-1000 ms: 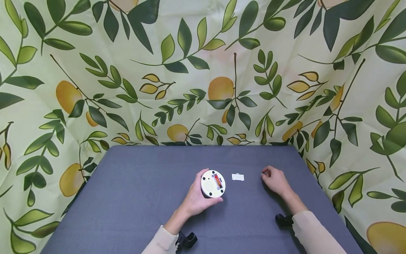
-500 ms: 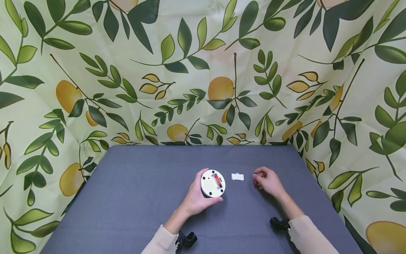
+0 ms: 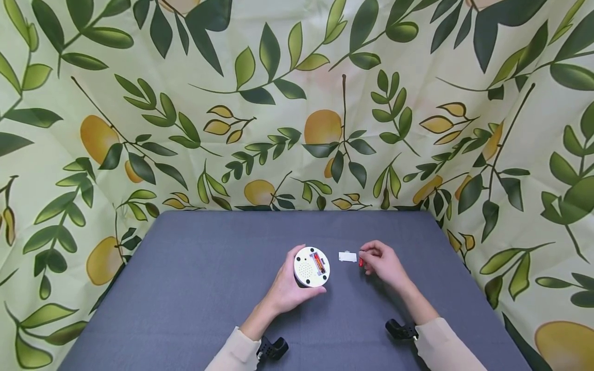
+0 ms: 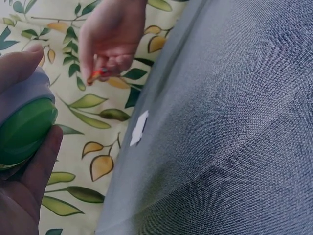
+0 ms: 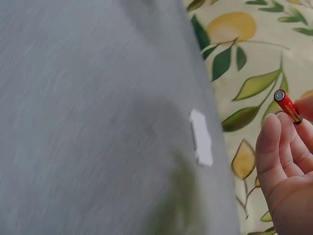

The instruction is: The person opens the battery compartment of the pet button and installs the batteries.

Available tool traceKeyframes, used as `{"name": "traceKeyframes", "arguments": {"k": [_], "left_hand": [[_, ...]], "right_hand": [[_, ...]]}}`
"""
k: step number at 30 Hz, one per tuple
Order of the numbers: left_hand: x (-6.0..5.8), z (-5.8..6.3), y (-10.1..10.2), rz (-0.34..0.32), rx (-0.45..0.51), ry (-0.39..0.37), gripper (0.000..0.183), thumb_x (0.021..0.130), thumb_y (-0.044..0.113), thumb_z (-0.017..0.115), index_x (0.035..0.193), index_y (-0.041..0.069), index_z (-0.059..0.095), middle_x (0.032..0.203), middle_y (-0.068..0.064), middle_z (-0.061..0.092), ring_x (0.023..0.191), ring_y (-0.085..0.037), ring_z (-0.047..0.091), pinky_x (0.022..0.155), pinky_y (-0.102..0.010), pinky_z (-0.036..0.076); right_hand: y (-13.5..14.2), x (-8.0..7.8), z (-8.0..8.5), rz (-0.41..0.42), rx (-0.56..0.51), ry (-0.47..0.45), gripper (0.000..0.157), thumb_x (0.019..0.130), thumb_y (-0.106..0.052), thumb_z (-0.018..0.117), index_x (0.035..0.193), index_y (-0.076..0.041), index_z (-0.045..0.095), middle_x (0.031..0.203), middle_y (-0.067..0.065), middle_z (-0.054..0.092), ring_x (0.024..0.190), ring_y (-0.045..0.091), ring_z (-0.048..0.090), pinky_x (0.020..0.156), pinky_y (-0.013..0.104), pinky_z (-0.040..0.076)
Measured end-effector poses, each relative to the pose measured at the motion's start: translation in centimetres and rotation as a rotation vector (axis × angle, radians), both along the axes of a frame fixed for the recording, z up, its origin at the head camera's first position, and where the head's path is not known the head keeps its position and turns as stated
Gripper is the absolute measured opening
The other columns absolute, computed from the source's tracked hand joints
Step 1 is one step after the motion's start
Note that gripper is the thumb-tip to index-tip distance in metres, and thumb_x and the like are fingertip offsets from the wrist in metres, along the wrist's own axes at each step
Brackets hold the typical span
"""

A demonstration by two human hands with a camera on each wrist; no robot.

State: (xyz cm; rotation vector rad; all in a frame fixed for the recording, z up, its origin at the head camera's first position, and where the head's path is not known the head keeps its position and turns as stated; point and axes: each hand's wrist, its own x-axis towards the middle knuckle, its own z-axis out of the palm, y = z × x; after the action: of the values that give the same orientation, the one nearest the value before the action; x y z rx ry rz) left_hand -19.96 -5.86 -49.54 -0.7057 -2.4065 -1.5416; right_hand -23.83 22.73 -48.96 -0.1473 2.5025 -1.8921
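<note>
My left hand [image 3: 284, 291] grips a round device [image 3: 306, 269] by its sides, its white underside turned up. That face has small dark feet, a patch of speaker holes and an uncovered battery compartment with a red battery [image 3: 318, 263] inside. A green lower body [image 4: 27, 132] shows in the left wrist view. My right hand [image 3: 386, 265] pinches another small red battery [image 5: 288, 106] between thumb and fingers, one flat metal end facing the right wrist camera. This hand is up off the table, just right of a white battery cover [image 3: 347, 256].
The battery cover lies flat on the grey cloth-covered table [image 3: 209, 288], between the two hands. Behind and at both sides hangs a leaf-and-fruit patterned curtain [image 3: 278, 118]. A black wrist camera [image 3: 274, 349] sits by the left sleeve, another [image 3: 400, 330] by the right.
My right hand has moved left from the table's right side toward the battery cover, and the red battery in it has come into sight. The left hand and device have stayed in place.
</note>
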Motion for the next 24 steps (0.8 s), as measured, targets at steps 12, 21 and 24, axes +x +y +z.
{"name": "traceKeyframes", "arguments": {"k": [12,21,24], "left_hand": [[0.0,0.1,0.1,-0.013,-0.003,-0.010,0.105,0.062,0.047,0.087,0.144,0.018,0.028,0.126,0.004,0.052,0.112,-0.014,0.051,0.095,-0.038,0.041],[0.0,0.1,0.2,-0.024,-0.006,0.031,0.102,0.063,0.044,0.086,0.144,0.019,0.028,0.126,0.001,0.053,0.110,-0.016,0.052,0.093,-0.038,0.042],[0.0,0.0,0.1,-0.022,-0.008,0.025,0.102,0.063,0.045,0.086,0.144,0.022,0.027,0.127,0.001,0.053,0.111,-0.016,0.052,0.093,-0.037,0.042]], "right_hand": [[-2.2,0.5,3.0,0.003,-0.058,0.090,0.027,0.090,-0.017,0.066,0.105,0.003,0.056,0.083,0.019,0.061,0.059,0.024,0.057,0.060,0.042,0.053],[-4.2,1.2,4.9,0.038,-0.028,0.151,0.024,0.091,-0.016,0.066,0.106,0.001,0.059,0.084,0.017,0.061,0.064,0.038,0.058,0.057,0.034,0.051],[-5.1,1.8,6.1,0.067,-0.029,0.171,0.020,0.091,-0.011,0.064,0.105,0.003,0.058,0.084,0.019,0.061,0.065,0.042,0.057,0.058,0.037,0.052]]}}
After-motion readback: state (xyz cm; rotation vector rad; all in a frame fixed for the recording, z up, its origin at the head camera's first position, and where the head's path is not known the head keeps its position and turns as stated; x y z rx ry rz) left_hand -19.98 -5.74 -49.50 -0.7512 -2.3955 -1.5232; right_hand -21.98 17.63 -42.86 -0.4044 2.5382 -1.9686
